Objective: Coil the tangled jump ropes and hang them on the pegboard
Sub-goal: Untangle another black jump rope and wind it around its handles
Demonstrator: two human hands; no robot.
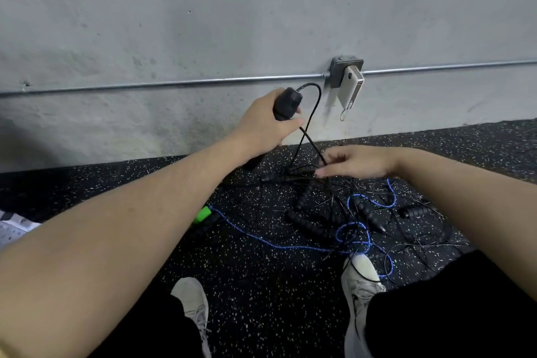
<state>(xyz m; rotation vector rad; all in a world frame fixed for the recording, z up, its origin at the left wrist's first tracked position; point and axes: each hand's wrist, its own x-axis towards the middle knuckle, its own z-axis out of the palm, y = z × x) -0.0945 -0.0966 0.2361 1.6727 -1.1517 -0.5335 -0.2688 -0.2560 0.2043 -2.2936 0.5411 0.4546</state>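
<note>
Gripping a black handle (286, 104) in left hand (263, 125), right hand (359, 161) fingers (328, 173) pinching black cord (309, 125)

Ropes on the floor before the wall

We see the tangled jump ropes (343, 212) on the floor (261, 285) ahead of our shoes (361, 276), the outlet box (345, 71) on the wall (203, 23) behind them.

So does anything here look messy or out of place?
Yes: the jump ropes lie in a knotted heap on the floor, with the blue rope threaded through the black ones. One thin black cord crosses the person's right shoe.
</note>
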